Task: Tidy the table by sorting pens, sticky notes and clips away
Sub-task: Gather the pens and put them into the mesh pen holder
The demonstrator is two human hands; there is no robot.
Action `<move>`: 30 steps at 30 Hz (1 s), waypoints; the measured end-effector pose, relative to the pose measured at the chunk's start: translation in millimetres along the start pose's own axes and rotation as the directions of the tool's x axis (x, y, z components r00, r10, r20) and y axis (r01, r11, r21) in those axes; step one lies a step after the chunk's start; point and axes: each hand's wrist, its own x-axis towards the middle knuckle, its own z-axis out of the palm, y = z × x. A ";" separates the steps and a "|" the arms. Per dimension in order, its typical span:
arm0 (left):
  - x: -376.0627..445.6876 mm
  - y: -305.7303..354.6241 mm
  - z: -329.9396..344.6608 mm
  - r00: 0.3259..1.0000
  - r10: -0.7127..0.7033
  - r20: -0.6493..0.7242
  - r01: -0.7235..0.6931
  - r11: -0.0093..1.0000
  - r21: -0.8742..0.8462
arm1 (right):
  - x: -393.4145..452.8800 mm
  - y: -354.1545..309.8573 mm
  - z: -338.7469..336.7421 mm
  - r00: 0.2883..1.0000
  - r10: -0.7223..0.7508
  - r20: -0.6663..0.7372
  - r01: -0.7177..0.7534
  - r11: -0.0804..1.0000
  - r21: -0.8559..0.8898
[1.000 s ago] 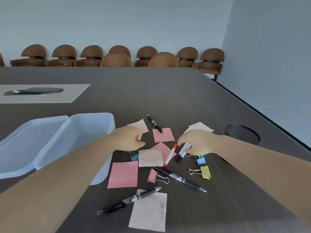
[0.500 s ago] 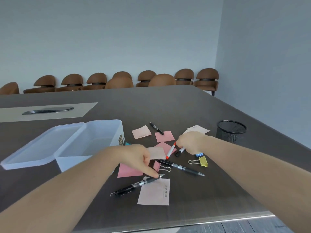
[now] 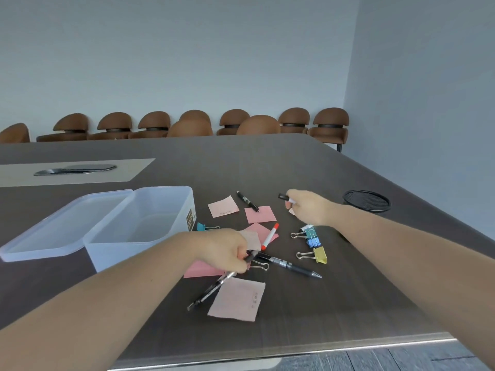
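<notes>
My left hand (image 3: 225, 249) is closed around a black gel pen (image 3: 211, 289), its rear end slanting down-left over a pale pink sticky note (image 3: 237, 299). My right hand (image 3: 308, 207) is raised near the black mesh pen cup (image 3: 367, 201) and grips a black-capped marker (image 3: 284, 197). On the table lie a red-capped marker (image 3: 270, 236), another black gel pen (image 3: 290, 265), a small black pen (image 3: 247, 201), pink sticky notes (image 3: 259, 214) and blue (image 3: 310, 238), yellow (image 3: 318, 255) and teal (image 3: 205, 227) binder clips.
An open clear plastic box (image 3: 139, 226) with its lid (image 3: 61, 228) beside it stands at the left. The table's near edge (image 3: 267, 356) runs below my arms. A beige mat with a dark flat object (image 3: 77, 168) lies far left. Brown chairs (image 3: 195, 124) line the wall.
My left hand closed on the near black gel pen and lifted its tip. My right hand rose off the pile with the black-capped marker, moving right toward the mesh cup; the red marker stayed.
</notes>
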 end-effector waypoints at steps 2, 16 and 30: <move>2.2 5.8 -7.2 0.999 0.038 -0.025 -0.040 0.996 -0.084 | 1.5 -0.8 -7.7 0.999 0.036 -0.027 -0.035 0.999 0.018; 50.6 36.5 18.0 0.956 0.250 -0.153 -0.223 0.960 0.170 | 6.4 23.2 -4.4 0.937 0.172 0.305 0.020 0.844 -0.535; 68.5 21.7 -4.1 0.908 0.082 -0.410 -0.048 0.994 0.094 | 30.8 30.4 3.5 0.977 0.125 0.175 -0.065 0.948 -0.313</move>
